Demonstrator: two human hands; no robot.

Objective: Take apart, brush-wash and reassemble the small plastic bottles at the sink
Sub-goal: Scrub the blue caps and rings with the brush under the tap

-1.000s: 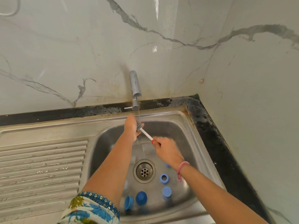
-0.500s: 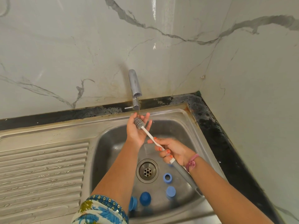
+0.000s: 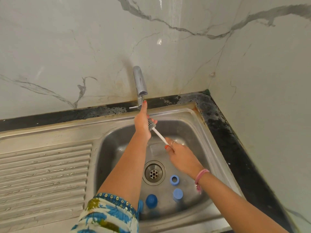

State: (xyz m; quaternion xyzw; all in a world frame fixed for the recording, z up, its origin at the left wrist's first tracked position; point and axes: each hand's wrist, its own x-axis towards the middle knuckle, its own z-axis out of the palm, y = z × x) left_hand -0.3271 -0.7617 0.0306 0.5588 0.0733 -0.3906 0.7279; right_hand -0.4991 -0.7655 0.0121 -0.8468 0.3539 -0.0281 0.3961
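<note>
My right hand (image 3: 180, 156) grips the white handle of a thin bottle brush (image 3: 158, 132) over the steel sink basin (image 3: 200, 137). Its grey bristle head lies against the palm of my left hand (image 3: 142, 122). That hand is stretched out under the tap (image 3: 140, 84), one fingertip reaching up to the spout. On the basin floor lie blue bottle parts: a ring (image 3: 174, 179), a cap (image 3: 178, 194), a rounded dark blue cap (image 3: 151, 200) and another piece (image 3: 140, 206) half hidden by my left sleeve.
The drain (image 3: 154, 173) sits mid-basin. A ribbed steel drainboard (image 3: 43, 174) spreads to the left. A black counter edge (image 3: 227, 132) borders the sink at back and right, with marble walls close behind.
My left hand has straightened and reached up to the tap spout. My right hand has turned palm-down while holding the brush handle, with the bristles still at my left palm.
</note>
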